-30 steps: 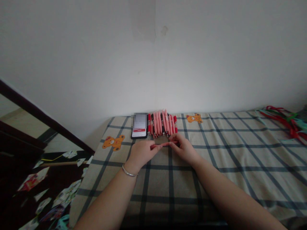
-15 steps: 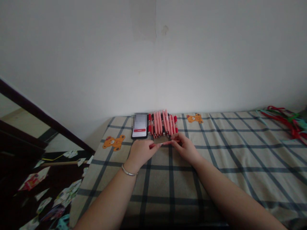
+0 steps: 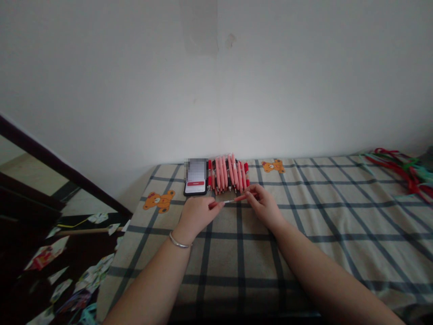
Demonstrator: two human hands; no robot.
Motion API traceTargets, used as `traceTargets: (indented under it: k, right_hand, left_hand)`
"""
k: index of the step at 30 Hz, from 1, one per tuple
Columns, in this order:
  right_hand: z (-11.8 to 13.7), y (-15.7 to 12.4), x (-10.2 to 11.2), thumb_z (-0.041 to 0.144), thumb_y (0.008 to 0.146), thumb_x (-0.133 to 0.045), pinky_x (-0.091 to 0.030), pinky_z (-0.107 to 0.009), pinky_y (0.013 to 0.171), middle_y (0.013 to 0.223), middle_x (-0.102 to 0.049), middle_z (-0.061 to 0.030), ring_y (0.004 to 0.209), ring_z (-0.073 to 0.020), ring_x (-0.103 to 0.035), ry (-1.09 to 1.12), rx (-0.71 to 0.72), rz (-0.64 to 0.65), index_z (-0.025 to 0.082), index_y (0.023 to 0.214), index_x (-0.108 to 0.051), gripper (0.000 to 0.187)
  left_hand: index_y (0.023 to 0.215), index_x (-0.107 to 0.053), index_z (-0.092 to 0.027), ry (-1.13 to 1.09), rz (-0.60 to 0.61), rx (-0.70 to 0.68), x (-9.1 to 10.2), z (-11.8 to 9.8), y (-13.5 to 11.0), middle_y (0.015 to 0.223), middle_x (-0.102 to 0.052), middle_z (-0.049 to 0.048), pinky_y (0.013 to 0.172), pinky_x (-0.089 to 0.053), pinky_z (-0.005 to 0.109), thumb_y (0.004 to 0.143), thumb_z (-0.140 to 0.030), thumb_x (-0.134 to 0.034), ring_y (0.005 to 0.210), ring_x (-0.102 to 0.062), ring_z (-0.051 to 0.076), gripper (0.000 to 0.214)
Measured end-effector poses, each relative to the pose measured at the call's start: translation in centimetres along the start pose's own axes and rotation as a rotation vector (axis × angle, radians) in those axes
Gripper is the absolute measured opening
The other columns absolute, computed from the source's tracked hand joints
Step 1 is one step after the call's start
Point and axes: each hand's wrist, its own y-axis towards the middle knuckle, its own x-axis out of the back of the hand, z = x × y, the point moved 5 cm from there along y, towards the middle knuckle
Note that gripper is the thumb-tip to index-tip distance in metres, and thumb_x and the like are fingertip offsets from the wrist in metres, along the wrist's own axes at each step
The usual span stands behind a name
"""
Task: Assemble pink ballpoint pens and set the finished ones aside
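My left hand [image 3: 198, 215] is closed in a pinch on one end of a pink pen. My right hand [image 3: 263, 205] pinches the pink barrel [image 3: 240, 197] at the pen's other end. A thin whitish length [image 3: 229, 201] shows between the two pink parts; whether they are fully apart I cannot tell. Just beyond my hands lies a row of pens [image 3: 225, 174], mostly pink, with some red and black among them. A phone [image 3: 195, 176] with a lit screen lies to the left of the row, beyond my left hand.
A checked cloth [image 3: 216, 266] with bear prints covers the surface, which meets a white wall [image 3: 287, 90]. Red and green ribbons [image 3: 402, 174] lie tangled at the far right. Scraps and wrappers [image 3: 91, 275] are below the left edge, near a dark rail [image 3: 64, 167].
My right hand has shifted slightly right and up with the barrel, and more of the whitish part shows. My left hand keeps its grip. The view has drifted a little.
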Motion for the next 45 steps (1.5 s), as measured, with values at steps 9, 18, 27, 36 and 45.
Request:
traceTargets:
  k: [9,18,27,36,45]
  right_hand:
    - [-0.3,0.1,1.2,0.035,0.086,-0.045,-0.045,-0.030,0.057,0.082,-0.070,-0.0060,0.068,-0.0174,-0.062,-0.094,0.013,-0.151,0.022,0.095,-0.044,0.015]
    - [0.1,-0.2,0.8,0.028,0.081,-0.054,-0.041,-0.027,0.057,0.075,-0.062,-0.0024,0.064,-0.0160,-0.055,-0.570,0.133,-0.104,0.022,0.083,-0.049,0.008]
    - [1.7,-0.8,-1.3,0.016,0.079,-0.051,-0.042,-0.026,0.067,0.087,-0.058,-0.0035,0.080,-0.0166,-0.055,-0.802,0.245,0.154,0.022,0.086,-0.053,0.010]
    - [1.6,-0.9,-1.1,0.023,0.074,-0.061,-0.043,-0.028,0.075,0.092,-0.057,-0.0037,0.087,-0.0178,-0.054,-0.777,0.253,0.232,0.021,0.086,-0.055,0.014]
    - [2.0,-1.0,-0.7,0.022,0.075,-0.057,-0.044,-0.028,0.073,0.090,-0.058,-0.0025,0.086,-0.0168,-0.055,-0.668,0.226,0.147,0.021,0.093,-0.054,0.019]
  left_hand:
    - [0.068,-0.063,-0.018,-0.005,0.017,0.050,0.0,0.3,0.0,0.063,-0.062,0.0045,0.052,-0.022,0.027,0.086,-0.058,-0.032,0.056,-0.053,0.015,0.054]
    - [0.069,-0.062,-0.018,-0.008,0.011,0.065,-0.1,0.4,0.0,0.066,-0.065,0.0051,0.052,-0.021,0.027,0.086,-0.059,-0.031,0.056,-0.052,0.015,0.054]
    - [0.067,-0.060,-0.018,0.009,-0.013,0.046,-0.1,0.2,0.0,0.065,-0.064,0.0049,0.052,-0.022,0.027,0.087,-0.058,-0.031,0.057,-0.053,0.015,0.053]
    - [0.067,-0.059,-0.018,-0.023,-0.020,0.086,-0.2,0.4,0.0,0.063,-0.062,0.0041,0.051,-0.019,0.027,0.086,-0.059,-0.030,0.054,-0.050,0.014,0.054]
    - [0.070,-0.062,-0.018,-0.019,-0.040,0.068,-0.3,0.4,0.0,0.062,-0.061,0.0040,0.052,-0.018,0.027,0.087,-0.058,-0.032,0.056,-0.050,0.015,0.053]
